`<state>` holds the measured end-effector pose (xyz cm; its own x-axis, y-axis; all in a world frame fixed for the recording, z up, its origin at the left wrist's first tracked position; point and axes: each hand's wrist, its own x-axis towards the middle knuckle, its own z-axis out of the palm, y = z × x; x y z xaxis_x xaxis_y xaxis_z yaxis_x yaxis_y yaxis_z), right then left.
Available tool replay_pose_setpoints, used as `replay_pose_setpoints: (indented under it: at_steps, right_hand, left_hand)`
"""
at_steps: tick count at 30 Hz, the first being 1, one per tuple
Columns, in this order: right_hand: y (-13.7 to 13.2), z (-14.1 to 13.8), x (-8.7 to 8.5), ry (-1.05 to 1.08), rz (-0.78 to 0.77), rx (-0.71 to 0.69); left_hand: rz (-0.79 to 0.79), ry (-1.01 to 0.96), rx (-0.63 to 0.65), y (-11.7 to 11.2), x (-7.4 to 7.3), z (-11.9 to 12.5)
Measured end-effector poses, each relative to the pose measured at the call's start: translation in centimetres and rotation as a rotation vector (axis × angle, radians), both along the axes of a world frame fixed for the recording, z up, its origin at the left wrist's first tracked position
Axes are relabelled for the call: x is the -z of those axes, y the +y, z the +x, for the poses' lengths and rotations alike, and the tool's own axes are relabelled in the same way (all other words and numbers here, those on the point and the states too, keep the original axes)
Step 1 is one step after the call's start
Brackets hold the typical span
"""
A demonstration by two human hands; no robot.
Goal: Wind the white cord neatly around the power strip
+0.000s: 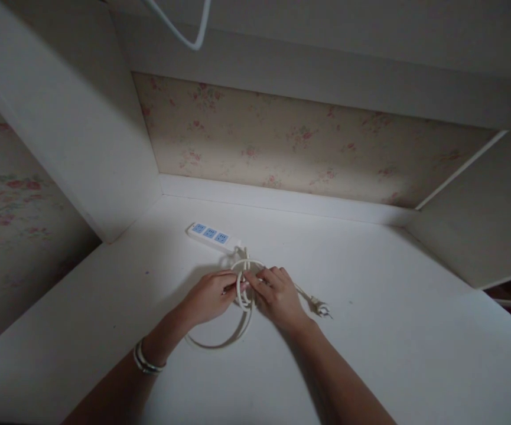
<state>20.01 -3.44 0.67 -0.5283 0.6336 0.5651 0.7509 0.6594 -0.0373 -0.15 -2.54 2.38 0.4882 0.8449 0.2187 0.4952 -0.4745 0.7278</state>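
A white power strip (213, 236) with three blue sockets lies on the white desktop, just beyond my hands. Its cream cord (246, 321) is looped in coils between my hands, with one wide loop resting toward me. My left hand (213, 295) pinches the coils from the left, fingers closed round the cord. From the right, my right hand (277, 295) has its thumb and fingers closed on the same bunch of cord. The plug (320, 307) lies on the desktop to the right of my right hand, its prongs pointing right. My fingers hide part of the coils.
The white desktop (370, 354) has a raised back edge (282, 198) against floral wallpaper (273, 141). White panels stand at left (82, 136) and right (477, 206). A shelf (326, 82) overhangs the back, and a white cable (199, 38) hangs at the top.
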Motion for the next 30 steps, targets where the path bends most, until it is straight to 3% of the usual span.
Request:
replay_pose_setpoints:
  at_steps: [4, 8, 11, 14, 16, 22, 26, 30]
  right_hand:
    - [0.1, 0.3, -0.3, 0.079, -0.031, 0.026]
    - [0.4, 2.1, -0.6, 0.194, 0.021, 0.253]
    - [0.8, 3.2, -0.4, 0.192, -0.086, 0.414]
    - [1.1, 3.9, -0.3, 0.207, -0.243, 0.455]
    - [1.0, 4.4, -0.6, 0.229, -0.376, 0.419]
    - [0.7, 5.7, -2.4, 0.361, -0.977, 0.056]
    - [0.9, 5.1, -2.3, 0.527, -0.968, 0.035]
    - [0.6, 2.9, -1.9, 0.563, -0.874, -0.117]
  left_hand:
    - [0.049, 0.054, -0.115, 0.4, 0.4, -0.4]
    - [0.141, 0.085, -0.239, 0.8, 0.2, -0.9]
    - [0.209, 0.116, -0.274, 1.0, 0.2, -0.9]
    - [0.224, 0.113, -0.289, 1.1, 0.5, -0.8]
    - [0.217, 0.100, -0.295, 1.2, 0.8, -0.8]
    - [0.230, 0.052, -0.291, 1.2, 1.5, -0.9]
    - [0.284, 0.030, -0.289, 1.1, 1.5, -0.8]
    - [0.317, 0.073, -0.223, 0.6, 0.9, -0.4]
